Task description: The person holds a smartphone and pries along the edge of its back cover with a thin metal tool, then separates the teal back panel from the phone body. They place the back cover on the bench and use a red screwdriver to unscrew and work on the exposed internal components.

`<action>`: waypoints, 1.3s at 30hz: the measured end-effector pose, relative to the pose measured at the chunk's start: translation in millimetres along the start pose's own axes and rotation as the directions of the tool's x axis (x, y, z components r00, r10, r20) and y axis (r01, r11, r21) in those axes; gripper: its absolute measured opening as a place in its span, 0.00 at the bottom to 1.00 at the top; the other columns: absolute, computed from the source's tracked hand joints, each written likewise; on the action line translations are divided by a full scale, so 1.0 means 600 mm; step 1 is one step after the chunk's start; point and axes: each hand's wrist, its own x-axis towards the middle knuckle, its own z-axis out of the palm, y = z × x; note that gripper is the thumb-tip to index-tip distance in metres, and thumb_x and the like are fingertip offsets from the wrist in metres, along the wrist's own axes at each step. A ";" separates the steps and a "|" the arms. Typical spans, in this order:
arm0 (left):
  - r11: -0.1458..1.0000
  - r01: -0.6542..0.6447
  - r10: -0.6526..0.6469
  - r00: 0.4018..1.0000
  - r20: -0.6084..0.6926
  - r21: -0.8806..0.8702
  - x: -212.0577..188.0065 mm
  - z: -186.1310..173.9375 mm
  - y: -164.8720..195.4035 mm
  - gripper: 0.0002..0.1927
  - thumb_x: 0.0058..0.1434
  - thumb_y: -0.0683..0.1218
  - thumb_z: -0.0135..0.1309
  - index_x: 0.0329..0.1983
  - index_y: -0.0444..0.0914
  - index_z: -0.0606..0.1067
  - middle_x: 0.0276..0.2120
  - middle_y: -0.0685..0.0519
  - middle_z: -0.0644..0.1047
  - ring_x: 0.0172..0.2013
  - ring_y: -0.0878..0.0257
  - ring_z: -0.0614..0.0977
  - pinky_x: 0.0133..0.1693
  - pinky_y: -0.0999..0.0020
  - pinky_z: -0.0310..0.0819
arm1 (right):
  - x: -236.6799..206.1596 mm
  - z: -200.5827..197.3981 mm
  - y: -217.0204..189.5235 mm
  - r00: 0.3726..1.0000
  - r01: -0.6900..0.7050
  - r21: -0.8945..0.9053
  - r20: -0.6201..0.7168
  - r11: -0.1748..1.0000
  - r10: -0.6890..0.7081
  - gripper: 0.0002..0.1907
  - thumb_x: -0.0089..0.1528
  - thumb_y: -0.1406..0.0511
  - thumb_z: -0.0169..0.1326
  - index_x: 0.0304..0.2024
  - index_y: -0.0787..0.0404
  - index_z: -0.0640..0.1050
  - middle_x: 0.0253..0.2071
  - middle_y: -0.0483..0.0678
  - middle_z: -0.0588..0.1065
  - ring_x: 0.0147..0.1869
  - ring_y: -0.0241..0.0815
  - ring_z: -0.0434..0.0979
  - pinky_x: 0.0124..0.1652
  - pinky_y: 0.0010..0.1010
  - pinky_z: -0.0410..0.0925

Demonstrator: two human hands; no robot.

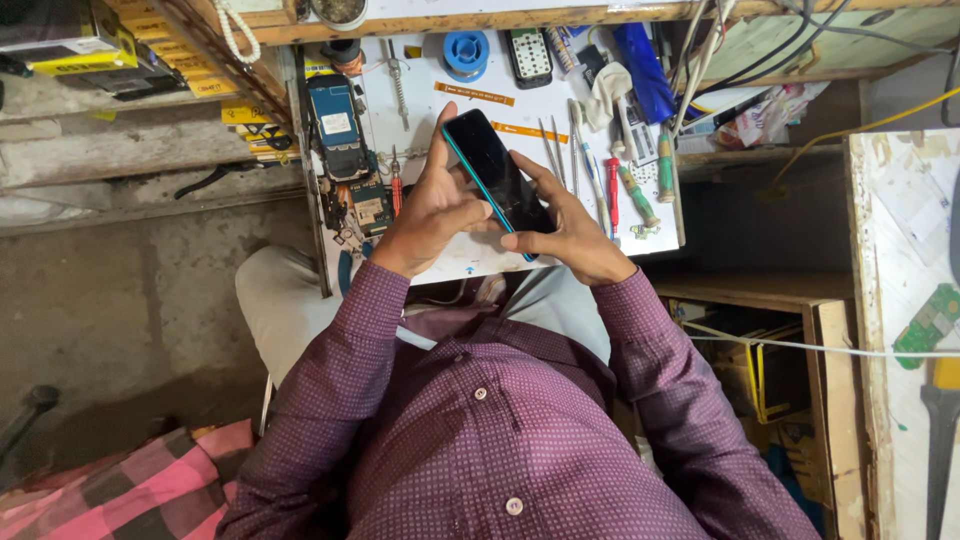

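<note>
Black glass smartphone [497, 180], teal-edged, held tilted above the workbench's [440, 262] near edge. Left hand [430, 215] grips its left side; right hand [570, 235] cradles the lower end, fingers partly hidden underneath. Screwdrivers [640, 190] lie near the right edge.

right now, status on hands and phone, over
Left hand and right hand both grip the phone, dark screen, tilted above the bench. Screwdrivers lie right of it. Nothing covers the phone.
</note>
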 end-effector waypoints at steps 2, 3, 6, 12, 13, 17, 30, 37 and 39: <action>0.999 0.050 -0.050 0.997 -0.063 -0.006 -0.004 0.004 0.005 0.58 0.60 0.31 0.50 0.80 0.55 0.29 0.63 0.41 0.68 0.57 0.57 0.78 0.51 0.56 0.83 | 0.001 0.000 0.004 0.998 0.041 -0.102 -0.033 0.994 -0.045 0.54 0.52 0.65 0.69 0.77 0.61 0.56 0.72 0.53 0.65 0.74 0.45 0.64 0.69 0.35 0.60; 0.997 0.076 -0.077 0.993 -0.091 -0.010 -0.005 0.007 0.006 0.57 0.60 0.31 0.49 0.80 0.56 0.28 0.62 0.42 0.69 0.55 0.58 0.79 0.50 0.56 0.84 | 0.000 0.001 0.007 0.997 0.060 -0.148 -0.038 0.987 -0.066 0.55 0.53 0.65 0.69 0.77 0.61 0.56 0.72 0.53 0.65 0.75 0.45 0.64 0.70 0.36 0.59; 0.997 0.074 -0.073 0.991 -0.113 0.006 -0.006 0.012 0.006 0.57 0.60 0.30 0.48 0.81 0.55 0.31 0.59 0.42 0.72 0.50 0.58 0.81 0.48 0.57 0.83 | -0.002 0.001 0.010 0.993 0.100 -0.244 -0.042 0.965 -0.114 0.55 0.53 0.65 0.70 0.78 0.62 0.55 0.74 0.54 0.64 0.77 0.45 0.62 0.72 0.36 0.57; 0.996 0.014 -0.006 0.997 -0.083 0.093 -0.006 0.015 -0.003 0.58 0.58 0.27 0.50 0.82 0.53 0.34 0.59 0.39 0.74 0.51 0.59 0.81 0.51 0.61 0.80 | -0.006 -0.001 0.012 0.996 0.073 -0.190 -0.032 0.979 -0.080 0.57 0.52 0.65 0.70 0.78 0.61 0.54 0.73 0.53 0.65 0.77 0.46 0.63 0.72 0.36 0.58; 0.995 0.027 -0.019 0.996 -0.092 0.094 -0.006 0.014 -0.003 0.59 0.58 0.26 0.50 0.82 0.54 0.33 0.58 0.38 0.75 0.51 0.58 0.82 0.51 0.62 0.80 | -0.006 -0.001 0.012 0.996 0.080 -0.191 -0.030 0.978 -0.087 0.57 0.53 0.65 0.70 0.78 0.61 0.53 0.74 0.53 0.64 0.77 0.46 0.63 0.72 0.36 0.57; 0.997 0.051 -0.046 0.995 -0.088 0.055 -0.007 0.014 -0.007 0.62 0.57 0.26 0.50 0.80 0.56 0.28 0.59 0.37 0.73 0.52 0.56 0.82 0.51 0.62 0.80 | -0.006 0.001 0.014 0.996 0.083 -0.145 -0.030 0.986 -0.089 0.58 0.53 0.64 0.71 0.79 0.61 0.52 0.75 0.54 0.61 0.79 0.47 0.60 0.72 0.37 0.57; 0.999 0.007 -0.006 0.999 -0.045 0.031 -0.009 0.016 -0.030 0.69 0.54 0.25 0.50 0.75 0.61 0.17 0.69 0.37 0.64 0.60 0.54 0.77 0.55 0.60 0.77 | -0.006 -0.002 0.018 0.982 0.153 -0.350 -0.049 0.924 -0.181 0.63 0.50 0.60 0.75 0.78 0.62 0.52 0.75 0.57 0.60 0.81 0.50 0.57 0.75 0.40 0.53; 0.980 0.028 0.002 0.989 -0.150 0.197 -0.010 0.023 -0.031 0.68 0.53 0.25 0.49 0.75 0.59 0.18 0.64 0.37 0.69 0.52 0.59 0.82 0.46 0.67 0.80 | -0.003 0.005 0.031 0.967 0.192 -0.429 -0.070 0.883 -0.244 0.64 0.50 0.61 0.76 0.79 0.63 0.51 0.69 0.57 0.64 0.76 0.52 0.61 0.73 0.40 0.53; 0.948 -0.009 0.076 0.977 -0.198 0.317 -0.011 0.026 -0.032 0.67 0.52 0.24 0.49 0.77 0.57 0.22 0.63 0.39 0.70 0.45 0.62 0.82 0.39 0.69 0.79 | -0.004 0.004 0.034 0.967 0.166 -0.477 -0.091 0.863 -0.236 0.63 0.49 0.61 0.76 0.78 0.63 0.52 0.66 0.56 0.66 0.74 0.51 0.63 0.72 0.40 0.54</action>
